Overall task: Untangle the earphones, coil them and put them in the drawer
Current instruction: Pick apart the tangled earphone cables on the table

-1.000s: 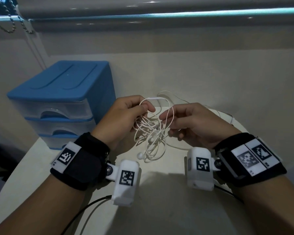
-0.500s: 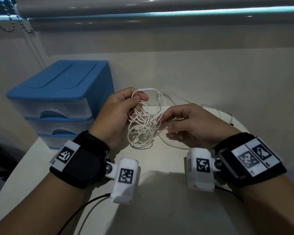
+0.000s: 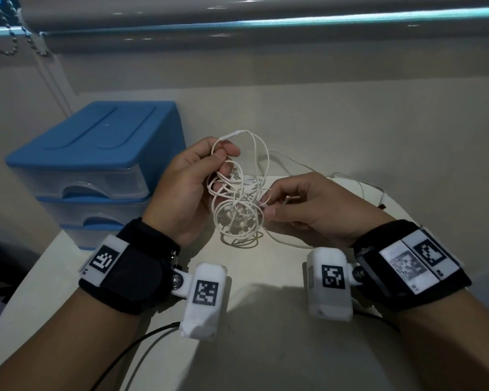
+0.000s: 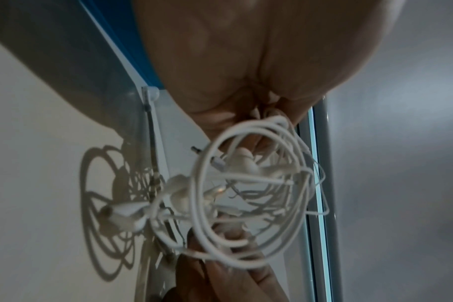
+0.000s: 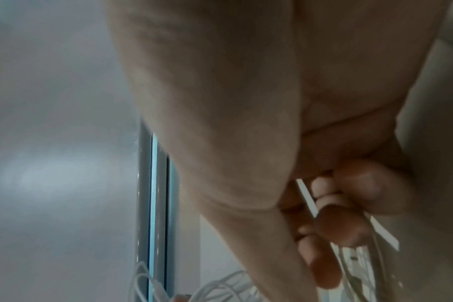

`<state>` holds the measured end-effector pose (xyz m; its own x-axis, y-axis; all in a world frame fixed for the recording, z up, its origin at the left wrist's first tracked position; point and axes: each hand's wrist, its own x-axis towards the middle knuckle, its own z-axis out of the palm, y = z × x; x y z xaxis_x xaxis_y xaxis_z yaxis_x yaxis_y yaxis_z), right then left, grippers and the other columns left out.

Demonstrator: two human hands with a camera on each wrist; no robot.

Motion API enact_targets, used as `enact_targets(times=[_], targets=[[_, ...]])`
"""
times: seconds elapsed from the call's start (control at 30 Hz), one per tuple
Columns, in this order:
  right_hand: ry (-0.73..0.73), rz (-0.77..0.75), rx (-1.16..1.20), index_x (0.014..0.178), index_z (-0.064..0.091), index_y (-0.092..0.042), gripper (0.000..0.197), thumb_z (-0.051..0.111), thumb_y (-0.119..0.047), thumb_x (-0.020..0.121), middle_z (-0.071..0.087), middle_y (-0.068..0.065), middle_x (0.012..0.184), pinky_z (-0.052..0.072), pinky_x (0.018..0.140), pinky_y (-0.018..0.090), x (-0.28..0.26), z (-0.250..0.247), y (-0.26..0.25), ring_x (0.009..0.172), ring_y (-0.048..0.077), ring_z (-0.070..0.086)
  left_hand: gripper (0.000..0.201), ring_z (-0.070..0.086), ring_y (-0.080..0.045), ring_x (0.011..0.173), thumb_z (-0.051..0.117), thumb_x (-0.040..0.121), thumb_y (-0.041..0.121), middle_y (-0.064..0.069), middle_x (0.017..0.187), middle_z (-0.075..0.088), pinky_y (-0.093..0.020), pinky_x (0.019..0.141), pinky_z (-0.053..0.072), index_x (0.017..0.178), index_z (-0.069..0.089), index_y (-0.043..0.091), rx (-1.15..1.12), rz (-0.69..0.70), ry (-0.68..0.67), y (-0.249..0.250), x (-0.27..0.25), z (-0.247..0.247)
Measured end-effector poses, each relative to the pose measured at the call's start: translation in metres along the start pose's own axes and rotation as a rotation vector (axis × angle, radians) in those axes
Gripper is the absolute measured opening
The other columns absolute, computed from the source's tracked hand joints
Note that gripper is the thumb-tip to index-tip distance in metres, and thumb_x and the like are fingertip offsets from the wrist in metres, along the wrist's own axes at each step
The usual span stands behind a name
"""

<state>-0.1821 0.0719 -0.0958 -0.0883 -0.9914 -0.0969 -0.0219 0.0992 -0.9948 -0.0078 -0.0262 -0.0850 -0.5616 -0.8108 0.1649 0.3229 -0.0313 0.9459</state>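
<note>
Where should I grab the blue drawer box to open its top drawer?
Probably at the curved scoop handle in the middle of the top drawer's clear front on the blue drawer box. Come from the front, hook your fingers into the scoop and pull toward you. All its drawers look shut now.

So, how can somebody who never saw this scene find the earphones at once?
Start from the blue drawer unit at the table's left back. Just right of it, the left hand and right hand hold a bundle over the table. The earphones are that thin white tangled cord, unlike the black cables near the wrists.
</note>
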Motion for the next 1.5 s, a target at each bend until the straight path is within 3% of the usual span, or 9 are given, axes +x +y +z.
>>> enact_targets(times=[0.13,0.33,0.43,0.6,0.83,1.0,1.2,1.37,1.5], targets=[[0.039,-0.005,0.060,0.091,0.068,0.008,0.004,0.070,0.005,0.089,0.066,0.010,0.076,0.059,0.094,0.040,0.004,-0.003,0.002,0.061,0.010,0.062,0.021,0.042,-0.009,0.054,0.043,0.104,0.005,-0.004,0.069,0.046,-0.017,0.048,0.039,0.096,0.062,0.007,0.001,0.001,0.021,-0.001,0.001,-0.001],[0.133,-0.115,0.024,0.105,0.071,0.013,0.017,0.066,0.009,0.089,0.058,0.026,0.082,0.048,0.052,0.013,0.004,-0.005,0.000,0.054,0.011,0.049,0.016,0.048,-0.010,0.057,0.048,0.101,0.003,-0.007,0.074,0.053,-0.017,0.052,0.043,0.099,0.063,0.002,0.029,-0.008,0.025,-0.003,0.002,-0.002],[0.120,-0.122,0.003,0.102,0.073,0.010,0.015,0.067,0.008,0.089,0.056,0.037,0.085,0.047,0.052,0.013,0.004,-0.004,-0.002,0.058,0.015,0.046,0.015,0.054,-0.013,0.057,0.052,0.096,0.003,-0.009,0.078,0.058,-0.020,0.052,0.046,0.106,0.063,0.001,0.023,-0.021,0.022,-0.002,0.002,-0.003],[0.145,-0.141,0.023,0.098,0.068,0.015,0.011,0.065,0.013,0.088,0.054,0.023,0.080,0.043,0.048,0.013,0.007,-0.005,0.000,0.050,0.009,0.044,0.029,0.060,-0.020,0.063,0.050,0.095,0.002,-0.015,0.092,0.067,-0.025,0.055,0.051,0.120,0.062,0.009,0.021,-0.104,0.030,-0.001,0.001,-0.002],[0.210,-0.082,0.033,0.094,0.065,0.011,0.005,0.060,0.009,0.093,0.054,0.020,0.073,0.040,0.048,0.022,0.013,-0.010,0.007,0.049,0.013,0.048,0.041,0.065,-0.009,0.076,0.047,0.092,-0.005,0.001,0.099,0.066,-0.024,0.067,0.052,0.116,0.065,0.023,0.363,-0.139,0.034,-0.008,0.002,0.000],[0.225,-0.042,0.047,0.088,0.064,0.001,0.011,0.058,0.003,0.096,0.056,0.028,0.081,0.028,0.052,0.030,0.018,-0.013,0.011,0.057,0.024,0.046,0.045,0.062,-0.015,0.097,0.063,0.075,0.023,0.010,0.122,0.058,-0.034,0.087,0.053,0.117,0.059,0.039,0.630,-0.104,0.001,-0.007,-0.001,-0.004],[0.207,-0.039,0.148,0.085,0.065,-0.001,0.013,0.059,0.002,0.096,0.057,0.021,0.078,0.032,0.048,0.023,0.019,-0.015,0.012,0.055,0.017,0.052,0.029,0.065,-0.006,0.073,0.073,0.089,0.003,0.006,0.105,0.063,-0.021,0.069,0.053,0.110,0.061,0.018,0.614,0.008,0.055,-0.009,-0.001,-0.005],[0.058,-0.077,0.121,0.084,0.071,0.002,0.013,0.062,0.010,0.090,0.061,0.020,0.069,0.039,0.061,0.031,0.014,-0.014,0.012,0.056,0.019,0.053,0.031,0.073,-0.016,0.080,0.072,0.088,-0.003,-0.003,0.113,0.071,-0.027,0.078,0.061,0.114,0.064,0.013,0.456,0.110,0.121,-0.004,-0.002,-0.004],[-0.129,-0.048,0.096,0.092,0.077,0.002,0.012,0.068,0.005,0.084,0.070,0.023,0.079,0.047,0.069,0.033,0.009,-0.010,0.013,0.065,0.026,0.065,0.034,0.075,-0.020,0.082,0.064,0.094,-0.005,-0.011,0.096,0.078,-0.029,0.073,0.060,0.124,0.058,0.011,0.324,0.136,0.139,0.001,-0.003,0.001]])
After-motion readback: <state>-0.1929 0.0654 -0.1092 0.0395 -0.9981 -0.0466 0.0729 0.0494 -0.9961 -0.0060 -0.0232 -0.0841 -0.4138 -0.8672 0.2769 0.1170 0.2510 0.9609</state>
